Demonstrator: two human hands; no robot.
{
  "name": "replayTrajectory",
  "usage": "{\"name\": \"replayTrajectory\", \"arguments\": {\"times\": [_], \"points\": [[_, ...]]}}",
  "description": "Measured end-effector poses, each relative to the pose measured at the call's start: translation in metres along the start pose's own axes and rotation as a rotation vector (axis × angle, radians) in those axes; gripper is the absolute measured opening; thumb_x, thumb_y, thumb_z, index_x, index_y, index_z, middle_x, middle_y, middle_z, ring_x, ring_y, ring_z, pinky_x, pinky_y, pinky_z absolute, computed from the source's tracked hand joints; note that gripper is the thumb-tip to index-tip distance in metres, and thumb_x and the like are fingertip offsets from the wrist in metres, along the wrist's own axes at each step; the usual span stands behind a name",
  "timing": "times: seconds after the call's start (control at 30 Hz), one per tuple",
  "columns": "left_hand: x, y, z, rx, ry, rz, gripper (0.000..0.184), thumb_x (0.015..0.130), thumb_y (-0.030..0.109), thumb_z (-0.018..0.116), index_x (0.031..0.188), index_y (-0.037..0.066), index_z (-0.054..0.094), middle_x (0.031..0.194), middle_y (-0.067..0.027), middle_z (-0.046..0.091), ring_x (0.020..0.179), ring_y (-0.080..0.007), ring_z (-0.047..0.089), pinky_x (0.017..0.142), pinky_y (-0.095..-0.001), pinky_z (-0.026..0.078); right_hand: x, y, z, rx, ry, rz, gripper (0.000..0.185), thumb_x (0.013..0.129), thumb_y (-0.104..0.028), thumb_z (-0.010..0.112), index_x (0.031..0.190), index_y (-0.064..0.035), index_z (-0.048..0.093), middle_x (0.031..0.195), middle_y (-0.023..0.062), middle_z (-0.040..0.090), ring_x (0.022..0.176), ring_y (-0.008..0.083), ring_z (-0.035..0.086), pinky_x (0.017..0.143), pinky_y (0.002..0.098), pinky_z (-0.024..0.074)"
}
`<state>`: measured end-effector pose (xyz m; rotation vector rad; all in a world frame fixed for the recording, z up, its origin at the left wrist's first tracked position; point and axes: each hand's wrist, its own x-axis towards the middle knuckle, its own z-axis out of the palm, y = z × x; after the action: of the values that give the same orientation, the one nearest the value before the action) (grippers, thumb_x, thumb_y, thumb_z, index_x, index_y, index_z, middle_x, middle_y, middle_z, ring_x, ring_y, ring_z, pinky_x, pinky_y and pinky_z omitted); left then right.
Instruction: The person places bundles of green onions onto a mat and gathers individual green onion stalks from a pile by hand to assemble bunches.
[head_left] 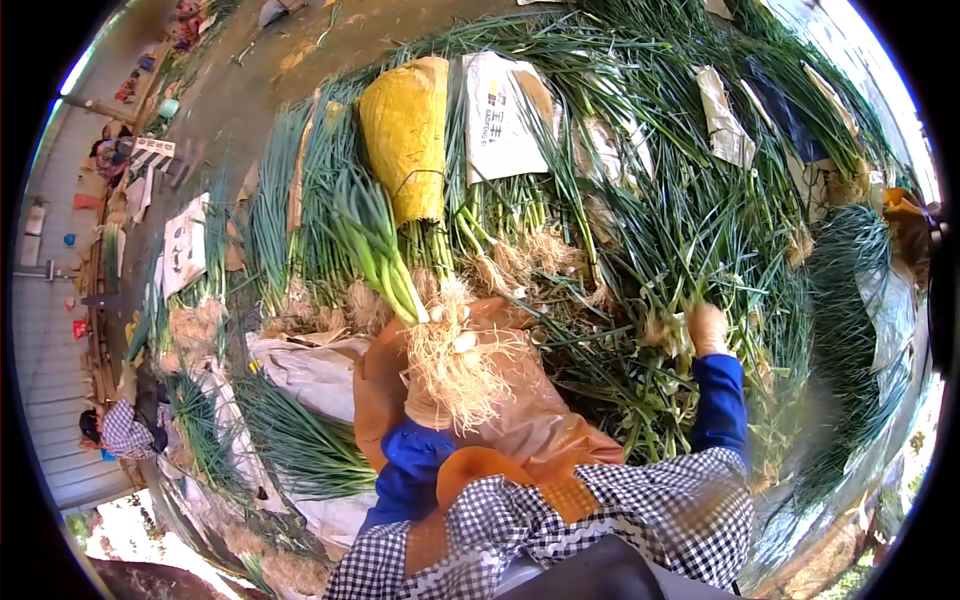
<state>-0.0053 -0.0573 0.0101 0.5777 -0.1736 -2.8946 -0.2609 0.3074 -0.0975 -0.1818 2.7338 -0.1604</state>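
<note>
One bunch of spring onions (395, 275) is in the left hand (425, 407), on the near side of the yellow sack (405, 130), its green leaves leaning up against the lower left edge of this sack. The left fingers are mostly hidden behind the long pale roots (465, 380), but they appear to grip the bunch near its white bulbs. The right hand (707, 328) is well to the right of the yellow sack and nearer to the person, low among loose green leaves (640, 395); its fingers look curled, yet one cannot tell whether they grip a stalk. Just right of the yellow sack lies a white printed sack (503, 120), also over onion leaves. For doing this step well, it seems wise to hold the bunch firmly but without squeezing the bulbs, and to keep the root ends level. The right hand would do better to take stalks close to the root and draw them out slowly, because the tangled leaves could bend or tear.
</note>
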Motion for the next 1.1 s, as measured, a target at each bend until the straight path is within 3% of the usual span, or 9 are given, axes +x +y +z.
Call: {"name": "replayTrajectory", "arguments": {"times": [0.07, 0.17, 0.37, 0.5, 0.73, 0.8, 0.87, 0.93, 1.1], "points": [[0.009, 0.002, -0.029, 0.065, -0.086, -0.079, 0.033, 0.091, 0.024, 0.042, 0.12, 0.008, 0.044, 0.112, -0.0099, 0.052, 0.083, -0.0172, 0.049, 0.068, -0.0306, 0.045, -0.013, -0.007, -0.023, -0.583, -0.25, -0.004, 0.043, 0.086, -0.043, 0.045, 0.093, -0.0059, 0.066, 0.087, 0.0112, 0.065, 0.071, 0.0254, 0.063, 0.061, 0.0364, 0.0489], [0.014, -0.016, -0.005, 0.017, -0.049, -0.053, 0.046, 0.085, 0.018, 0.054, 0.126, 0.001, 0.042, 0.114, -0.0131, 0.053, 0.097, -0.0211, 0.053, 0.088, -0.0336, 0.045, 0.016, -0.099, -0.008, -0.138, -0.195, -0.174, 0.053, 0.082, -0.056, 0.046, 0.082, -0.0056, 0.064, 0.082, 0.0143, 0.065, 0.075, 0.0282, 0.064, 0.064, 0.0376, 0.0495], [0.008, -0.024, 0.021, 0.164, 0.375, -0.023, 0.021, 0.083, 0.01, 0.057, 0.101, 0.0, 0.057, 0.089, -0.0094, 0.063, 0.078, -0.0213, 0.062, 0.073, -0.0344, 0.053, 0.122, -0.17, 0.093, -0.126, 0.001, -0.215, 0.031, 0.073, -0.038, 0.063, 0.083, -0.0091, 0.066, 0.081, 0.0127, 0.065, 0.081, 0.0311, 0.063, 0.067, 0.0392, 0.0497], [0.013, -0.031, 0.006, 0.206, 0.335, -0.121, 0.022, 0.083, 0.009, 0.055, 0.102, -0.001, 0.056, 0.092, -0.0103, 0.062, 0.08, -0.0204, 0.062, 0.076, -0.0322, 0.052, 0.065, -0.189, 0.029, 0.488, 0.119, -0.3, 0.026, 0.075, -0.03, 0.063, 0.083, -0.0054, 0.061, 0.074, 0.013, 0.063, 0.069, 0.0311, 0.061, 0.061, 0.0395, 0.0455], [0.035, -0.107, -0.026, 0.288, 0.284, -0.154, 0.026, 0.082, 0.005, 0.056, 0.107, 0.0, 0.053, 0.098, -0.0106, 0.06, 0.089, -0.0216, 0.059, 0.08, -0.0325, 0.05, -0.073, -0.226, 0.018, 1.322, -0.509, -0.23, 0.026, 0.088, -0.023, 0.056, 0.104, -0.0029, 0.054, 0.084, 0.005, 0.057, 0.076, 0.0111, 0.053, 0.065, 0.0261, 0.0458], [0.033, -0.107, -0.036, 0.323, 0.337, -0.083, 0.021, 0.081, 0.004, 0.057, 0.102, 0.0, 0.055, 0.095, -0.0102, 0.06, 0.088, -0.0226, 0.059, 0.08, -0.0326, 0.05, -0.085, -0.234, 0.031, 1.828, -0.719, -0.145, 0.026, 0.092, -0.025, 0.05, 0.107, -0.0035, 0.051, 0.091, 0.0054, 0.058, 0.08, 0.0129, 0.055, 0.071, 0.0266, 0.0474], [0.034, -0.104, -0.046, 0.323, 0.341, -0.093, 0.022, 0.081, 0.003, 0.056, 0.103, 0.0, 0.055, 0.095, -0.01, 0.06, 0.088, -0.0228, 0.059, 0.08, -0.0323, 0.05, -0.093, -0.233, 0.025, 1.798, -0.693, -0.278, 0.025, 0.092, -0.022, 0.049, 0.109, -0.0034, 0.05, 0.098, 0.0068, 0.058, 0.086, 0.0139, 0.057, 0.073, 0.0273, 0.0481], [0.031, -0.101, -0.046, 0.337, 0.347, -0.082, 0.021, 0.08, 0.001, 0.056, 0.102, 0.0, 0.055, 0.094, -0.0101, 0.06, 0.087, -0.0228, 0.06, 0.078, -0.0322, 0.051, -0.084, -0.233, 0.042, 1.807, -1.089, -0.211, 0.028, 0.091, -0.016, 0.05, 0.113, 0.0002, 0.047, 0.11, 0.0124, 0.057, 0.096, 0.0194, 0.058, 0.076, 0.0304, 0.0503], [0.032, -0.099, -0.054, 0.371, 0.438, 0.023, 0.019, 0.08, 0.001, 0.056, 0.099, 0.001, 0.055, 0.092, -0.0087, 0.059, 0.084, -0.0215, 0.059, 0.076, -0.0311, 0.051, -0.117, -0.237, -0.01, 1.725, -0.765, -0.168, 0.023, 0.092, -0.011, 0.042, 0.108, 0.0047, 0.046, 0.104, 0.0168, 0.058, 0.088, 0.0233, 0.06, 0.076, 0.0336, 0.0514]]}}
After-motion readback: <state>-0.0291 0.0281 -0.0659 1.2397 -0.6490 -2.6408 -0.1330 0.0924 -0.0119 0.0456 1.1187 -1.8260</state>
